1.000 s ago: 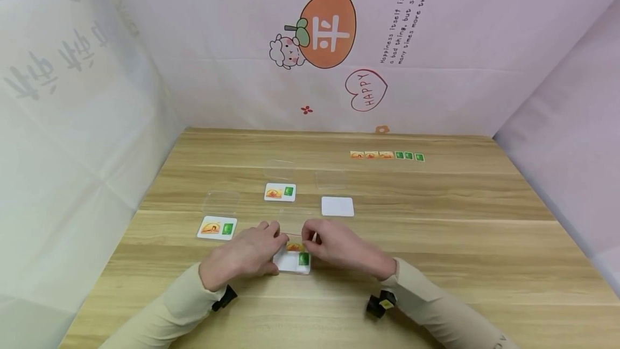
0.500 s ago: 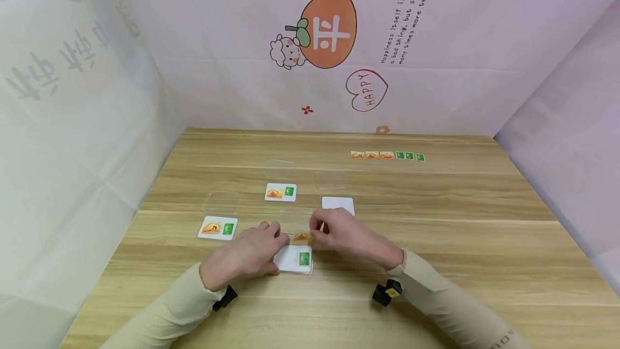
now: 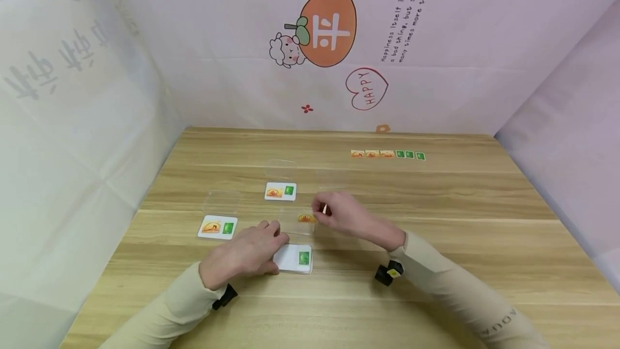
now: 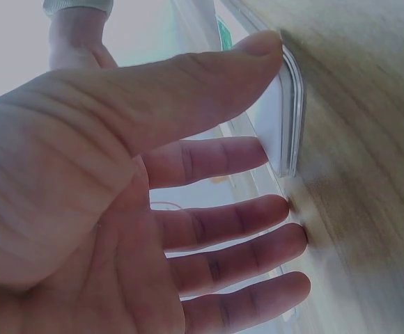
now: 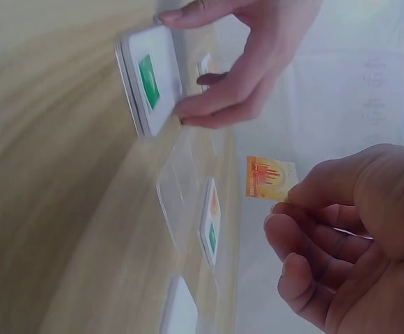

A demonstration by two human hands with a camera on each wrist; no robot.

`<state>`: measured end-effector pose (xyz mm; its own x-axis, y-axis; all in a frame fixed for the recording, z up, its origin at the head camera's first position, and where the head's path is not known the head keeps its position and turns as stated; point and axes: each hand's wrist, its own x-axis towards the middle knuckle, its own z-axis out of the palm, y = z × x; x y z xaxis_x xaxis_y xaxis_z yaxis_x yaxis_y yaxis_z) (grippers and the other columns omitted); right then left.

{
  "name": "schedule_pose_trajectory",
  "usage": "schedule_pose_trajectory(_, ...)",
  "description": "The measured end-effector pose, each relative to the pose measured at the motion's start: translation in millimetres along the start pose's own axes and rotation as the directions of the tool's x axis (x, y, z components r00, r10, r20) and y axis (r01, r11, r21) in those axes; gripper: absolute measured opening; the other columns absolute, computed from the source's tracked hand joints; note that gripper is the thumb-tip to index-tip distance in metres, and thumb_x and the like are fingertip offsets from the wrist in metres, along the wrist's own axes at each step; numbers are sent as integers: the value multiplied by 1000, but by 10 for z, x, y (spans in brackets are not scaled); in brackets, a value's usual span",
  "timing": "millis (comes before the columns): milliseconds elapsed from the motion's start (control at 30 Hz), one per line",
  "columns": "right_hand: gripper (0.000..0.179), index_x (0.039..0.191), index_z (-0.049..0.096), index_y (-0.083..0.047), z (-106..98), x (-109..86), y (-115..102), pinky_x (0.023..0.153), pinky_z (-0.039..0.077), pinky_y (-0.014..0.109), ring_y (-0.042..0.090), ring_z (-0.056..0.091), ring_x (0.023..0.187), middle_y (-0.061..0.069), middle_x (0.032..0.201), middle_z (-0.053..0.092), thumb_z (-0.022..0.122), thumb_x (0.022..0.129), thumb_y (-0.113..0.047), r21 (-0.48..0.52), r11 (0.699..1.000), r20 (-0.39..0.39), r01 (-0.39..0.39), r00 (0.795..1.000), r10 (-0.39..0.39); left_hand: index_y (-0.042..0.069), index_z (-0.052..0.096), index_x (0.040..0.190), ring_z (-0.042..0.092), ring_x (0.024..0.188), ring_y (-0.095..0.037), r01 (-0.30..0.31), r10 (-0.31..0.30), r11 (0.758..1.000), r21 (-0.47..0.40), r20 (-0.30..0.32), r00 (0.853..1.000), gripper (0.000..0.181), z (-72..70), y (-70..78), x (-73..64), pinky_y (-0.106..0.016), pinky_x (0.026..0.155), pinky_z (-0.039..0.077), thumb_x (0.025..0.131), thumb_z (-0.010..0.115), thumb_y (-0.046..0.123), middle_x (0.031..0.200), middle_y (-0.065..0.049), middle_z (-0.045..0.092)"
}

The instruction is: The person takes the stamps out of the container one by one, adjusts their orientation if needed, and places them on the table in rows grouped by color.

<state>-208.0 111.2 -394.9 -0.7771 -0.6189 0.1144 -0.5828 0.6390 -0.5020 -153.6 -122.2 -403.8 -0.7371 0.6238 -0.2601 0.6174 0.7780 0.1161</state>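
My right hand (image 3: 341, 213) pinches a small orange stamp (image 5: 268, 177) by its edge, between thumb and index finger. In the head view the stamp overlaps a clear lid (image 3: 290, 221) lying on the table. My left hand (image 3: 252, 249) holds the left side of a flat white case (image 3: 287, 258), thumb at its near edge and index finger at the far one. In the left wrist view the thumb presses the rim of the case (image 4: 285, 132) while the other fingers extend beyond it. A green stamp (image 3: 304, 258) lies on the right part of its white face.
Two white cases, one at left (image 3: 217, 228) and one farther back (image 3: 280, 192), each bear an orange and a green stamp. Clear lids lie behind them. A row of orange stamps (image 3: 372, 154) and green stamps (image 3: 409, 154) lies at the back right of the wooden table (image 3: 460, 220).
My right hand has lifted the orange stamp off the white case and carried it away from me, over the clear lid. The left hand has stayed at the case.
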Motion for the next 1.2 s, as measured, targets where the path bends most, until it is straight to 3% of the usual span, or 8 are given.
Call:
schedule_pose_trajectory(333, 6, 87, 63, -12, -107, 96, 184, 57, 45, 20, 8, 53, 67, -2, 76, 62, 66, 91, -8, 68, 998, -15, -11, 1000, 12, 15, 62, 120, 49, 92, -16, 8, -8, 1000, -4, 10, 1000, 49, 4, -4, 6, -31, 74, 47, 81, 79, 39, 108, -2, 55)
schedule_pose_trajectory(1200, 4, 90, 63, -6, -222, 474, 677, 64, 46, 25, 14, 55, 75, 5, 84, 65, 62, 92, -9, 78, 993, 0, -94, 996, 94, 15, 62, 121, 48, 92, -16, -1, 1, 1000, -27, 2, 1000, 50, -1, -16, -7, -30, 74, 46, 81, 80, 38, 107, -2, 54)
